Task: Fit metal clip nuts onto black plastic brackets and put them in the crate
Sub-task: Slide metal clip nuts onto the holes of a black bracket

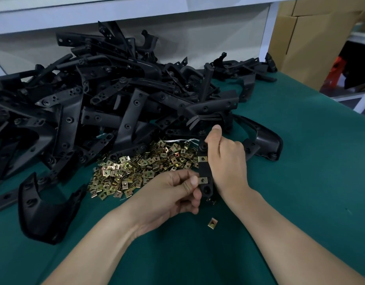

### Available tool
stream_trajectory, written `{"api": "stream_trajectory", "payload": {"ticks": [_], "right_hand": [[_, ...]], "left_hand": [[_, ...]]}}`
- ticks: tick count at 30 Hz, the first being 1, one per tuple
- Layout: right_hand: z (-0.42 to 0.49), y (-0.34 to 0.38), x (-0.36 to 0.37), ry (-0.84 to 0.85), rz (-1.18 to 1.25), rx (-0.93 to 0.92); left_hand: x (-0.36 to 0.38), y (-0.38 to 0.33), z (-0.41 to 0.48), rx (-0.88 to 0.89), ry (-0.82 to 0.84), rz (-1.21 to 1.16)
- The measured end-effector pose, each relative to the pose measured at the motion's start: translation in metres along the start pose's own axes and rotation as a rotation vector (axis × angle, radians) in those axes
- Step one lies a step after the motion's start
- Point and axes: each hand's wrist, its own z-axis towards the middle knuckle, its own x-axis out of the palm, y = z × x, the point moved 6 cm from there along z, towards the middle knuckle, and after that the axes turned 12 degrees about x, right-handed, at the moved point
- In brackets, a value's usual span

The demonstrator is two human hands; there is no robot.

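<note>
A heap of black plastic brackets (115, 89) covers the green bench's (300, 182) far left, with a pile of brass-coloured metal clip nuts (136, 171) before it. Mid-bench, the left hand (173, 194) pinches a clip nut (203, 180) on a narrow black bracket (205, 169), which the right hand (226, 161) grips upright.

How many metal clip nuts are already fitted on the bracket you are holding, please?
2. The upper clip nut is beside the right hand; the lower clip nut is at the thumb of the left hand. The hands may hide others on the bracket.
</note>
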Motion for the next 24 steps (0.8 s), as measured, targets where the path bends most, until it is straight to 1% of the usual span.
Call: {"api": "stream_trajectory", "payload": {"ticks": [13, 17, 20, 24], "right_hand": [[-0.001, 0.0001, 0.0012, 0.017, -0.015, 0.026], [-0.002, -0.0002, -0.0035, -0.034, -0.011, 0.033], [-0.0027, 0.0009, -0.0035, -0.035, -0.054, 0.026], [-0.004, 0.0021, -0.0036, -0.045, -0.06, 0.007]], "left_hand": [[-0.0017, 0.0018, 0.0021, -0.01, 0.007, 0.082], [-0.0003, 0.002, 0.002, 0.023, 0.009, 0.176], [0.0009, 0.0016, 0.0018, 0.05, 0.03, 0.237], [0.0023, -0.001, 0.0, 0.088, 0.04, 0.257]]}}
